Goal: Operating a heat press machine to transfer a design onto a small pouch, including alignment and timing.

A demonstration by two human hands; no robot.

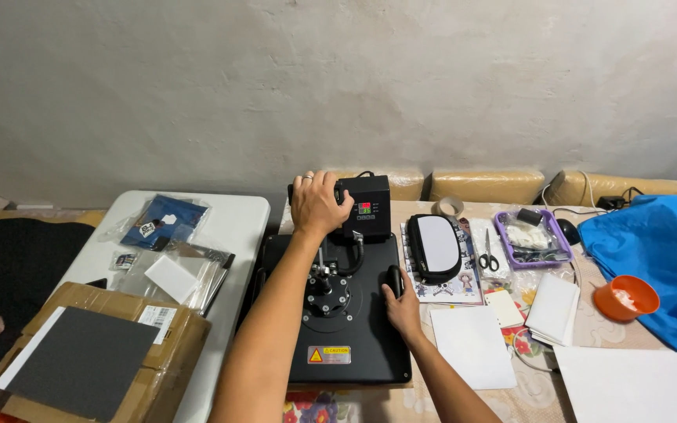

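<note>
A black heat press [354, 345] sits on the table in front of me, its flat top plate closed. My left hand [316, 204] rests on the back of the machine, gripping the handle bar beside the black control box [368, 205] with its small lit display. My right hand [403, 304] lies on the right edge of the plate, fingers around a black knob there. A yellow warning label [329, 355] marks the near part of the plate.
Right of the press lie a black-rimmed white pouch [436, 244], scissors [487, 254], a purple tray [534, 235], white sheets [472, 345], an orange bowl [625, 298] and blue cloth [660, 251]. Left stands a white table [233, 223] with bagged items and a cardboard box [95, 352].
</note>
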